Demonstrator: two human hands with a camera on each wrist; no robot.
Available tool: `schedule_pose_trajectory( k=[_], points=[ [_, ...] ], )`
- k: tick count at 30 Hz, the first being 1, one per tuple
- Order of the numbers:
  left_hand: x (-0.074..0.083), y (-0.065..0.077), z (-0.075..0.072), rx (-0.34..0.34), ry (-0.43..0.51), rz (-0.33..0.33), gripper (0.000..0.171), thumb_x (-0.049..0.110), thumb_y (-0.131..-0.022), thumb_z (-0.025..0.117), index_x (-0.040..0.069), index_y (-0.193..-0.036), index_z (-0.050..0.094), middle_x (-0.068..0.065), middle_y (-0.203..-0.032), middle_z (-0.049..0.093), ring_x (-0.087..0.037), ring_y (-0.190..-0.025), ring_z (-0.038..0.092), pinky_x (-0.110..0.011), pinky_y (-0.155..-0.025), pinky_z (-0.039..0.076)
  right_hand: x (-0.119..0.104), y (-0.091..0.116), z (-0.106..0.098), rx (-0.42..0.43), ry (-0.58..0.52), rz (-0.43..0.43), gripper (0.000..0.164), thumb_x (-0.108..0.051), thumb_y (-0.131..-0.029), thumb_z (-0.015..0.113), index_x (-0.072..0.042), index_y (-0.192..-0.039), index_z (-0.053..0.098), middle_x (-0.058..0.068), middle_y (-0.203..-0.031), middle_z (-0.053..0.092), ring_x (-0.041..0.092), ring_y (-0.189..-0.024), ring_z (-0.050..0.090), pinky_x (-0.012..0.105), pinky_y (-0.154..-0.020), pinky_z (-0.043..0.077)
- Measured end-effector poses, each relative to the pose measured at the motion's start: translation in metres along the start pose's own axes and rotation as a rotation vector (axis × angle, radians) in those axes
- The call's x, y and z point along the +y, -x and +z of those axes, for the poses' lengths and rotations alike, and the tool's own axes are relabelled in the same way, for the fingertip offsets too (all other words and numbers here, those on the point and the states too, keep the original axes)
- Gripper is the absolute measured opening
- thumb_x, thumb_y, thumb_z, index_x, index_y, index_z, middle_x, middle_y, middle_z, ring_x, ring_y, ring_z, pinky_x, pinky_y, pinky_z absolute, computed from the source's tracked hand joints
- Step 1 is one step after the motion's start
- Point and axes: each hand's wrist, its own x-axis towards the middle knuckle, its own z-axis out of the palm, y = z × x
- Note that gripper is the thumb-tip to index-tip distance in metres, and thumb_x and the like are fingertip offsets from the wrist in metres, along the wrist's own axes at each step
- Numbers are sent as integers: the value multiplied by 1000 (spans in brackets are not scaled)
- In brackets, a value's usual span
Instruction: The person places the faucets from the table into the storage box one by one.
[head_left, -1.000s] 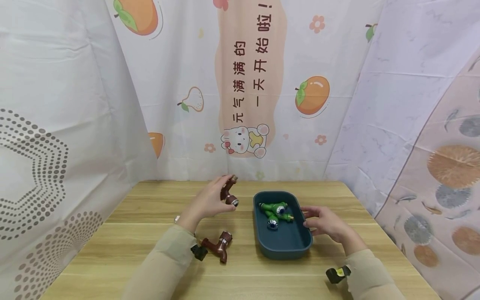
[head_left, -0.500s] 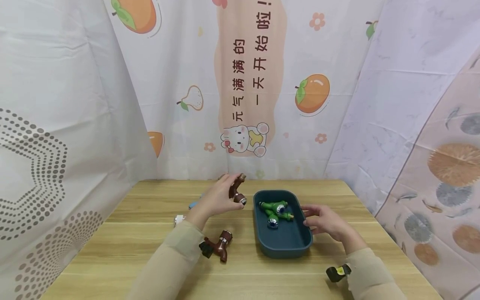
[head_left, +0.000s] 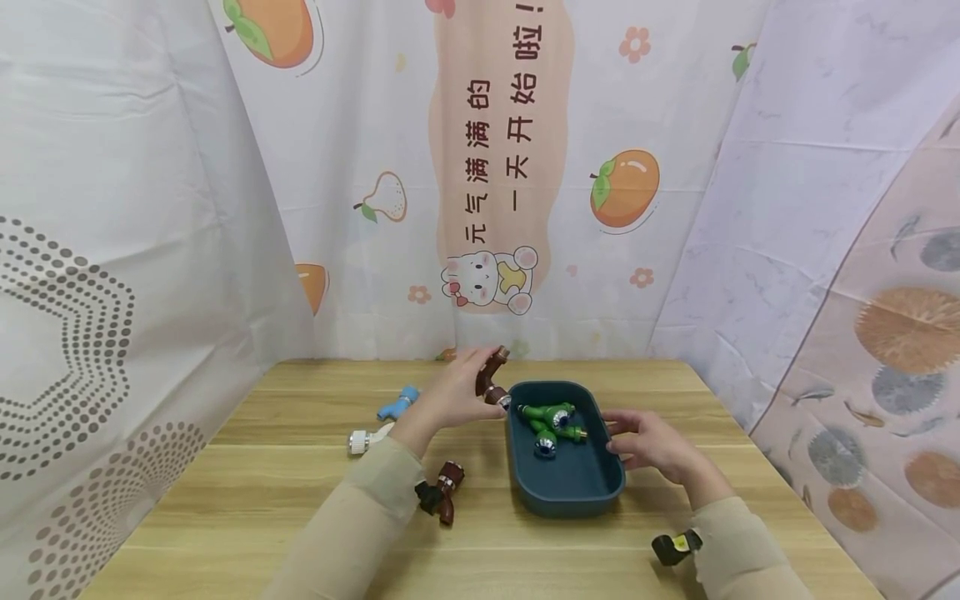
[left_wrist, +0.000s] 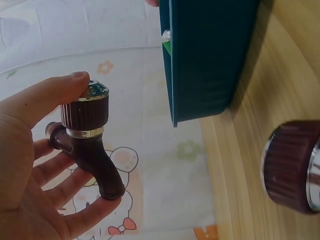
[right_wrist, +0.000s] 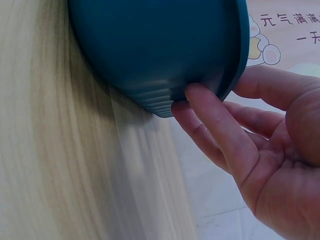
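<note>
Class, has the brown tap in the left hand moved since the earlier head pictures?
Yes: the held brown tap has moved right against the printed rabbit, now close to the blue tray.

The held tap [left_wrist: 91,147] is maroon, banded silver. The box [head_left: 573,477] is dark teal, the bench [head_left: 517,562] yellowish woodgrain.

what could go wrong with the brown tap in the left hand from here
The left hand holds the brown tap in a pinch, which might slip. The tap looks close to the container and could bump its rim. Two green taps lie inside, so it may clatter against them.
</note>
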Motion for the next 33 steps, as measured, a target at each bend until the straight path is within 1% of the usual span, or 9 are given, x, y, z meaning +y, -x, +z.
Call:
schedule_pose_trajectory(
  k=[3,8,15,23,26,30,33],
  points=[
    [2,-2,2,-2,-3,11,102,48,-76,88,23,-159,35,-4,-148,48,-23,-122,54,-48,-100,48,0,0,0,-1,-3,-1,62,0,-93,67,12,-148,41,35,-134,52,33,-105,66,49,-79,60],
    [8,-5,5,-6,25,22,100,44,-76,89,21,-158,36,-6,-147,49,-24,-119,54,-48,-99,48,0,0,0,-7,4,-2,62,-1,-93,67,11,-148,40,35,-135,52,33,-107,65,49,-80,60],
    [16,-11,10,-19,38,47,99,42,-78,88,19,-158,36,-7,-149,47,-25,-123,53,-48,-102,47,-1,1,1,-9,6,-3,63,-1,-93,67,11,-149,40,35,-135,52,34,-107,65,49,-80,60],
    [25,-17,18,-34,73,33,98,42,-78,88,23,-158,35,-6,-148,48,-24,-121,54,-48,-101,48,0,1,1,-8,3,-4,63,0,-93,67,11,-149,40,35,-136,52,34,-107,65,49,-80,60],
    [27,-19,21,-33,70,30,97,42,-78,88,25,-158,35,-6,-146,49,-22,-120,54,-47,-101,48,0,1,1,-10,2,-2,63,0,-93,66,11,-149,40,35,-136,52,34,-107,65,49,-80,60],
    [29,-22,25,-35,75,35,97,41,-77,88,25,-158,36,-5,-140,51,-21,-117,55,-45,-99,49,-1,1,1,-7,2,-1,63,0,-93,66,11,-149,40,35,-136,51,34,-107,65,49,-80,60],
    [30,-25,29,-41,79,34,98,40,-77,89,25,-158,35,-5,-139,52,-20,-117,54,-44,-99,48,-1,1,1,-5,4,-1,63,0,-93,66,11,-149,40,35,-136,52,34,-107,65,49,-80,60]
  ],
)
